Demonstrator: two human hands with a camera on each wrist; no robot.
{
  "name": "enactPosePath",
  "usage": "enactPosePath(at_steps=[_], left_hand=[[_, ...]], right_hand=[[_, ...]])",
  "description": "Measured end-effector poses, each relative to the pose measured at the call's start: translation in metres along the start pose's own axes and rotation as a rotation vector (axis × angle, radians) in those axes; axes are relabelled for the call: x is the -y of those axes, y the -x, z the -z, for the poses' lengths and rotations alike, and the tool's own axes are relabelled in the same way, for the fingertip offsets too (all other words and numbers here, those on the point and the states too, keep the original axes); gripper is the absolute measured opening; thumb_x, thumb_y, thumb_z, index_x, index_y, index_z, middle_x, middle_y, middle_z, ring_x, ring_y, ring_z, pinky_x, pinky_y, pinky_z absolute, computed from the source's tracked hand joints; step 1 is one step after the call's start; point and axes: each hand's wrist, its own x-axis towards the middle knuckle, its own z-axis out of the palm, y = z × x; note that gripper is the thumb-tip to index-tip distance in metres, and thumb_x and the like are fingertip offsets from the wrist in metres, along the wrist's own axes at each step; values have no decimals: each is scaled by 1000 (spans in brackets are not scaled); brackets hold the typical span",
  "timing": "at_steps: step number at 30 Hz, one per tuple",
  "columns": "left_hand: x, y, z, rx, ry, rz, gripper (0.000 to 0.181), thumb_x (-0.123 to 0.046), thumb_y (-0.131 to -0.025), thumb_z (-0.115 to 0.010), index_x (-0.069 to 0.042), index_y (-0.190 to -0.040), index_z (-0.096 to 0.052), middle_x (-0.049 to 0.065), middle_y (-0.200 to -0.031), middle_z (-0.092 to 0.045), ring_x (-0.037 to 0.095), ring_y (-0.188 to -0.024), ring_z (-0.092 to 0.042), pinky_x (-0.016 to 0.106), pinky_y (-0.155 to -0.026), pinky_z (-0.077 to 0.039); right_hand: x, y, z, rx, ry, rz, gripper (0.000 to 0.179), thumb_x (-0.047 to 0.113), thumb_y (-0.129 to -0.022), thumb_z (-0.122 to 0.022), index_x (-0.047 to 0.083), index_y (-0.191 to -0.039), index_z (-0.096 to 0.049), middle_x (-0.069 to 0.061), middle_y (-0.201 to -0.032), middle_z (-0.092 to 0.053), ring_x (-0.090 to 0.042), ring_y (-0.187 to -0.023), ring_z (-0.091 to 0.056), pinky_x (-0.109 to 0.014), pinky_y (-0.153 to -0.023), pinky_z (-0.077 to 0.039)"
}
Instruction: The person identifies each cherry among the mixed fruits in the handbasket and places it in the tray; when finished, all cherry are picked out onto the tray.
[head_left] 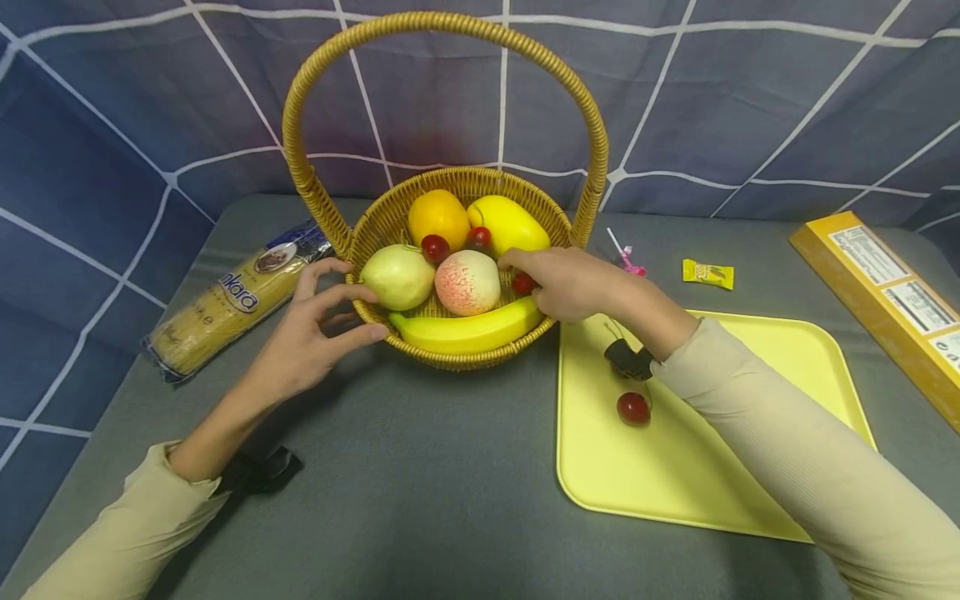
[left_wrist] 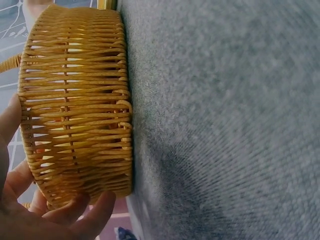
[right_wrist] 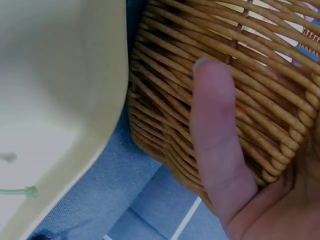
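While both hands (head_left: 311, 333) (head_left: 573, 287) hold the basket (head_left: 459, 361), the tray edge (head_left: 562, 442) seems just beside.

A pasta packet (head_left: 225, 308) lies just left of the left grip (head_left: 318, 329). Right of the right grip (head_left: 564, 285) are a pink-wrapped lollipop (head_left: 635, 269), a small yellow sachet (head_left: 708, 274) and, farther off, an orange box (head_left: 877, 292). White-lined blue cloth (head_left: 675, 100) hangs beyond both.

1. Wearing a long cream left sleeve (head_left: 131, 525) and a matching right sleeve (head_left: 795, 450).
2. Looks kinda wrinkly round the left cuff (head_left: 180, 479) and right cuff (head_left: 697, 358).
3. Got a black strap thing (head_left: 262, 471) by the left one, plus another black bit (head_left: 637, 363) by the right.
4. Bare on both left hand (head_left: 311, 337) and right hand (head_left: 566, 283).
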Motion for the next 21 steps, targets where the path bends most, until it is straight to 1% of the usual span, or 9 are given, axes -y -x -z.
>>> enactPosePath(at_steps=[2,6,10,16,19,21], left_hand=[[0,0,0,-2,-1,-5,30,-5,-87,-76,0,-114,-65,11,-146,-24,35,-134,-24,66,-101,-40],[0,0,0,-5,-2,-13,30,-4,-86,-76,1,-114,-65,12,-146,-24,36,-134,-24,66,-100,-40],[0,0,0,-4,-3,-13,30,-4,-86,-76,1,-114,-65,12,-145,-24,35,-134,-24,66,-100,-40],[-1,0,-1,1,2,-11,30,-4,-87,-76,2,-114,-65,11,-145,-24,35,-134,-24,65,-101,-40],[-1,0,-1,1,7,-15,29,-4,-87,-75,2,-113,-65,11,-145,-24,35,-134,-25,64,-102,-40],[0,1,-1,-2,4,-16,28,-3,-87,-75,2,-113,-65,11,-145,-25,34,-134,-25,64,-102,-40]], right_hand=[[-1,1,-1,-22,-14,8,53,-7,-87,-47,12,-136,-50,-10,-118,-63,-28,-104,-55,-46,-93,-46],[-2,2,-4,-97,-52,37,50,-11,-83,-49,11,-127,-57,-8,-113,-63,-27,-101,-55,-45,-89,-46],[-4,2,-8,-171,-83,71,39,-11,-82,-54,8,-116,-63,-7,-110,-64,-26,-100,-55,-42,-89,-46],[-5,3,-13,-267,-102,100,19,2,-86,-71,8,-104,-68,-5,-100,-65,-23,-93,-55,-40,-84,-47],[-5,5,-15,-309,-109,101,14,6,-86,-74,9,-99,-69,-4,-97,-66,-22,-91,-56,-41,-83,-48],[-4,6,-17,-334,-110,107,12,5,-87,-73,8,-97,-69,-4,-96,-66,-23,-90,-57,-42,-83,-48]])
